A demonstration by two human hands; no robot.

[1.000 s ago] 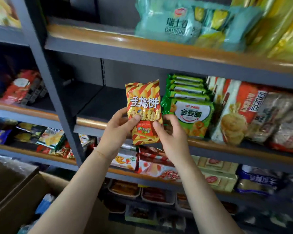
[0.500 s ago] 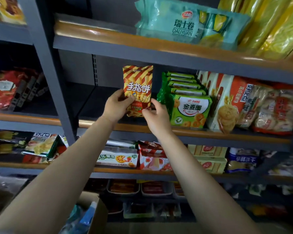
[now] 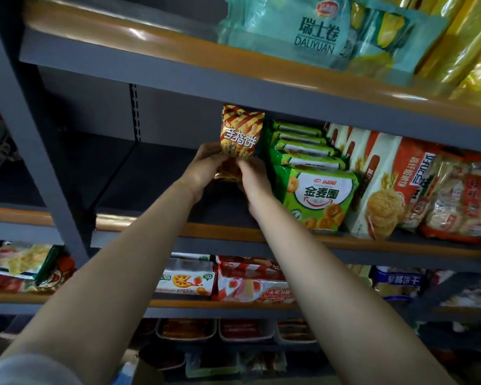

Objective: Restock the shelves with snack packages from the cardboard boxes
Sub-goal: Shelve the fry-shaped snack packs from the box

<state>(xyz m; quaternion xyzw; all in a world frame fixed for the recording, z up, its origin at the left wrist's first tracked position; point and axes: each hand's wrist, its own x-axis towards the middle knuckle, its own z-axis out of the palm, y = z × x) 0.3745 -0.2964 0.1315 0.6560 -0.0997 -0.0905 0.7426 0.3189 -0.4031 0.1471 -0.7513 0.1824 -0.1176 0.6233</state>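
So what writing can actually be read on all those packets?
"手指饼": red-and-yellow striped snack packet, held by both hands.
"金麦圈": front green biscuit pack.
"瑞士卷" and "DALIYUAN": pale teal plastic bag on the top shelf.
Print on the orange-and-white packs and lower-shelf packets is too blurred to read.

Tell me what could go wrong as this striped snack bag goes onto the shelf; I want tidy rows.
1. Both hands, left hand and right hand, hold only the bottom of the striped bag, so once released it may tip over.
2. It sits right beside the green packs; the right hand could nudge that row.
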